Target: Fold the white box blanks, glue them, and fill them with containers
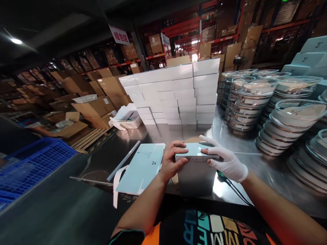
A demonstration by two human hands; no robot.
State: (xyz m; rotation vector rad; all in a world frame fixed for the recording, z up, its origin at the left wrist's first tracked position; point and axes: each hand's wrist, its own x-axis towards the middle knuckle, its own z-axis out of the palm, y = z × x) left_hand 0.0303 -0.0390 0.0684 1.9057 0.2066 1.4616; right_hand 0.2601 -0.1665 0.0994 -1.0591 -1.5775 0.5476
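A light-blue cardboard box point(194, 149) with a pale side facing me stands close to my body on the metal table. Bare, my left hand point(175, 158) grips its left end, fingers on the top and thumb at the near edge. On the opposite end is my right hand point(224, 159), in a white glove with bare fingertips, its fingers and thumb also on the box. To the left lies a flat light-blue box sheet point(143, 166) with a small black logo. A green object point(221, 175) with black cords sits partly hidden beneath my right hand.
White boxes point(168, 95) form a stacked wall behind. Stacks of round lidded containers point(283, 124) fill the right side of the metal table point(245, 170). A white basket point(133, 123) stands back left; a blue crate point(38, 166) is beyond the table's left side.
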